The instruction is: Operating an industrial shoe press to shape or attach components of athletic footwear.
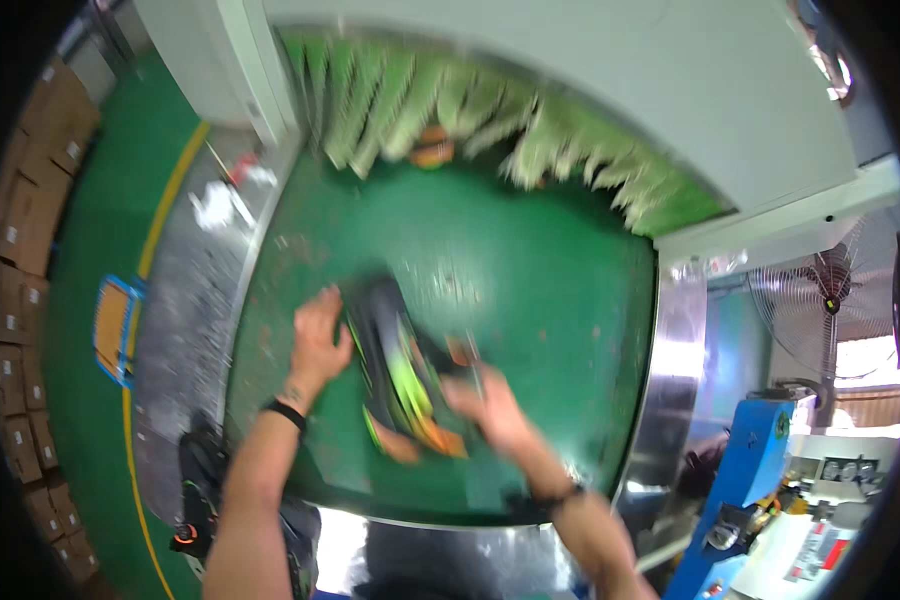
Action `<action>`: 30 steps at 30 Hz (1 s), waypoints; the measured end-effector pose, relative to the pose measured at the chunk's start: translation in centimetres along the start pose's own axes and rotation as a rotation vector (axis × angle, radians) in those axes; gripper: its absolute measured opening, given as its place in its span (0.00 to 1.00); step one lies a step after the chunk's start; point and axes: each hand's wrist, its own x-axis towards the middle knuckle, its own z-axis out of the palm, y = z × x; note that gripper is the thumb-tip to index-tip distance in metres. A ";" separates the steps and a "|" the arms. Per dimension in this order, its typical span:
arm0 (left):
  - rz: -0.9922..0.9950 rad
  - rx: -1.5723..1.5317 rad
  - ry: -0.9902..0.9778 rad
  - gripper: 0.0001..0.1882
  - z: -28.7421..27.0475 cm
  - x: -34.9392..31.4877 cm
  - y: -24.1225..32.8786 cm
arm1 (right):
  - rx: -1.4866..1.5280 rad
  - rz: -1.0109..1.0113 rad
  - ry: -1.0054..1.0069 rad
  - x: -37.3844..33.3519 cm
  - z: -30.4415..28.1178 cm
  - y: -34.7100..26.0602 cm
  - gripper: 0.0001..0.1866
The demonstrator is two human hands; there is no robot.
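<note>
Two dark shoes with neon yellow-green and orange parts, one (pixel 400 360) plainer than the other, seem to lie close together on the green work surface (pixel 540 320). Motion smears them, so I cannot tell exactly how they overlap. My left hand (pixel 320 340) is just left of the shoes, fingers stretched forward and thumb toward their side, holding nothing I can see. On the other side, my right hand (pixel 485 405) is at the shoes' right edge. Its fingers are blurred, and whether they grip is unclear. Both wrists wear dark bands.
A fringed green strip curtain (pixel 450 100) hangs from a white housing at the far side, with an orange item (pixel 431 148) under it. Crumpled white material (pixel 215 205) lies on the left ledge. Black shoes (pixel 205 490) sit lower left. A blue machine (pixel 735 490) stands right.
</note>
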 end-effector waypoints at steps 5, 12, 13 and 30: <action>-0.360 -0.387 -0.243 0.31 -2.5 3.9 11.4 | 0.713 0.471 0.528 -32.6 -2.6 3.8 0.23; -0.344 -1.473 -0.892 0.45 -9.5 -8.8 32.9 | 0.170 0.148 0.834 -46.8 -6.1 0.4 0.37; -0.233 -1.750 -0.921 0.42 -10.4 -10.3 37.5 | 0.177 0.084 0.867 -47.7 -5.3 1.8 0.35; 0.311 -1.316 -1.811 0.42 -19.2 -40.8 81.2 | 1.198 -0.722 1.501 -91.1 2.7 25.6 0.28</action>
